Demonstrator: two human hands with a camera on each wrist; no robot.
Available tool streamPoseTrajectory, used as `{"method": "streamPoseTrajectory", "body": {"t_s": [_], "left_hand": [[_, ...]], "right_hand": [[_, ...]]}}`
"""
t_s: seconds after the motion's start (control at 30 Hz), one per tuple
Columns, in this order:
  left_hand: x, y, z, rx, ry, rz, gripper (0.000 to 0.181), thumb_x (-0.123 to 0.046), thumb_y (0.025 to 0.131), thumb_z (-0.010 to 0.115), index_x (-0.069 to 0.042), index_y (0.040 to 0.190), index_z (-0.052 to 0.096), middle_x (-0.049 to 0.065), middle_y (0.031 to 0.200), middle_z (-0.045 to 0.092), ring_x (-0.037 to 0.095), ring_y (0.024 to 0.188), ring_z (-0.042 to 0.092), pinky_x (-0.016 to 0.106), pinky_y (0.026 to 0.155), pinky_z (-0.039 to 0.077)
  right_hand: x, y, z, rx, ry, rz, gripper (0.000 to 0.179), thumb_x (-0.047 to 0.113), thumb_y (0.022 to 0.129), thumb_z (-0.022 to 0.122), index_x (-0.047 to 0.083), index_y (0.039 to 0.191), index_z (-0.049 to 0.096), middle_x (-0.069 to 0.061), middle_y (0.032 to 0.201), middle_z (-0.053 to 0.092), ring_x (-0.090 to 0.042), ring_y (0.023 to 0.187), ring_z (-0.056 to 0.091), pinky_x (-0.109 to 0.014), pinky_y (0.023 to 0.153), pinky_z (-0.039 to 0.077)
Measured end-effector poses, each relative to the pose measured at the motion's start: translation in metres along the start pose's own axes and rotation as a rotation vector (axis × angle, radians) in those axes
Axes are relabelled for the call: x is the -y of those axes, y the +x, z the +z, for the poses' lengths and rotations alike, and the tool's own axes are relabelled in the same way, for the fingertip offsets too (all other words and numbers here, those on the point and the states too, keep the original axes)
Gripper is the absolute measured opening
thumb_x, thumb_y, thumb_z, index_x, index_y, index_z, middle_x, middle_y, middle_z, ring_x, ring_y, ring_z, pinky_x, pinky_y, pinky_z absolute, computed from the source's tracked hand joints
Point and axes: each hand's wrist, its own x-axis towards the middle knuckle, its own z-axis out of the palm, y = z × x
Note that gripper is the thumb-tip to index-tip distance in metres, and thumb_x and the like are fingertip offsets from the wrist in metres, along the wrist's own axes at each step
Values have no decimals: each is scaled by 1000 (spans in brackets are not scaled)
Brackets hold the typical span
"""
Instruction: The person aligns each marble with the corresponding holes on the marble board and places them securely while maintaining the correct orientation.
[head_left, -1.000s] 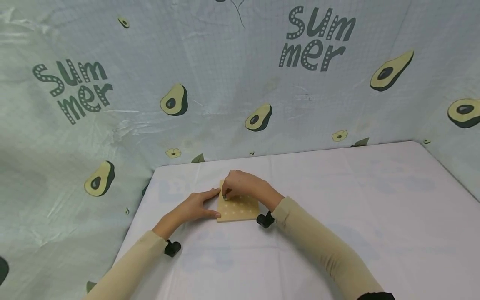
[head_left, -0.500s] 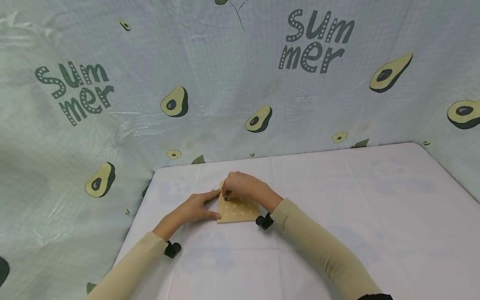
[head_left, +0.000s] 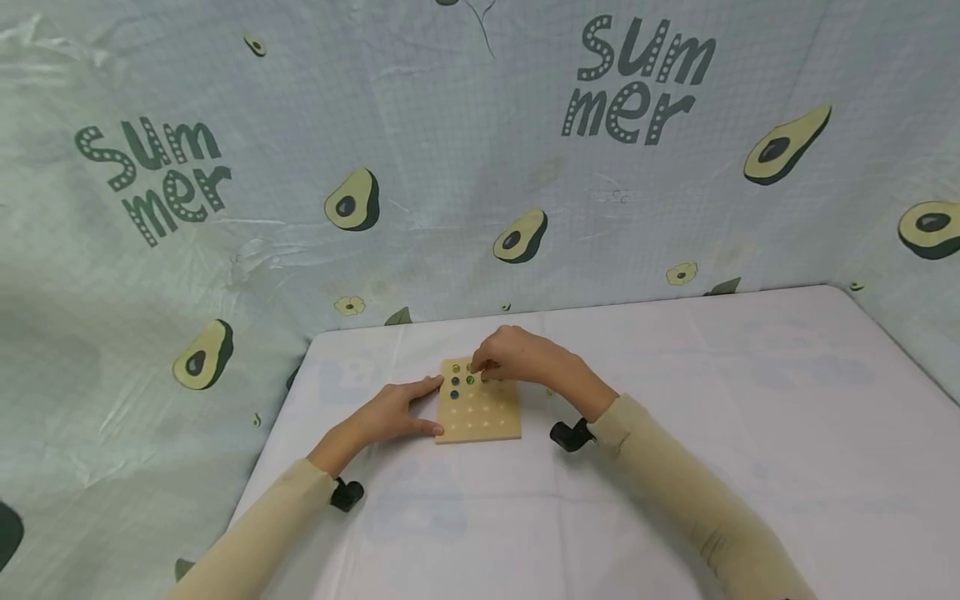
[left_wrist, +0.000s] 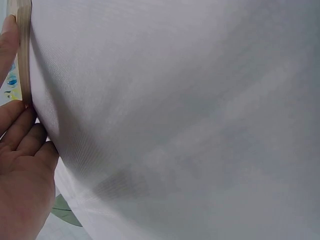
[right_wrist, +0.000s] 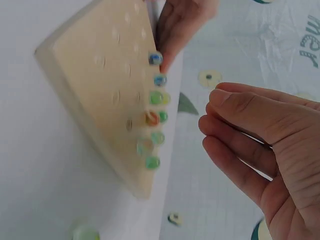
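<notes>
A square wooden board [head_left: 480,421] with rows of round hollows lies on the table. Glass marbles sit in its far rows, among them a blue marble [right_wrist: 155,58], an orange marble [right_wrist: 152,118] and a green marble [right_wrist: 152,163]. My left hand [head_left: 390,414] touches the board's left edge with thumb and forefinger spread apart. Above the board's far part is my right hand [head_left: 517,357], fingers loosely bent and thumb against the forefinger. No marble shows at its fingertips in the right wrist view. In the head view it hides part of the far rows.
A loose greenish marble [right_wrist: 86,233] lies on the white-covered table [head_left: 675,433], just right of the board. Behind the table hangs a printed sheet [head_left: 435,150] with avocados and lettering.
My right hand has let go of a dark blue marble in the left column and moved right, uncovering marbles at the far left. My left hand stays at the board's edge.
</notes>
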Motion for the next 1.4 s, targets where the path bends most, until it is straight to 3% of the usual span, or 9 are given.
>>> {"method": "streamPoseTrajectory", "body": {"t_s": [0.17,0.33,0.67,0.97,1.4], "left_hand": [[0,1,1,-7,-4,-8,97,-49,80,84,-16,159,37,11,162,36,30,150,33,50,119,34],[-1,0,0,-2,-6,1,98,-48,80,84,-15,159,37,12,161,35,30,150,33,49,119,34],[-3,-1,-1,-1,-25,-3,97,-47,80,84,-14,159,37,12,162,35,30,150,32,49,119,34],[-2,0,1,-4,-23,-20,98,-48,80,84,-15,159,38,12,162,35,31,150,33,49,119,34],[-1,0,1,-8,-24,-14,98,-49,79,84,-16,159,38,11,161,35,30,150,33,49,119,34]], "right_hand": [[-13,-27,-10,-53,1,57,14,10,93,75,9,106,81,2,98,77,-6,80,64,-19,72,54],[-25,-51,-11,-56,20,95,17,10,92,77,6,108,80,-2,102,78,-8,85,67,-22,76,57],[-40,-82,-4,-60,73,112,18,12,89,80,6,106,81,-2,100,78,-7,85,69,-22,76,58],[-48,-94,8,5,132,164,15,11,87,81,10,102,82,5,96,78,-1,82,66,-19,75,57],[-51,-91,16,12,108,137,11,12,85,84,11,96,82,7,89,76,1,76,63,-19,71,55]]}}
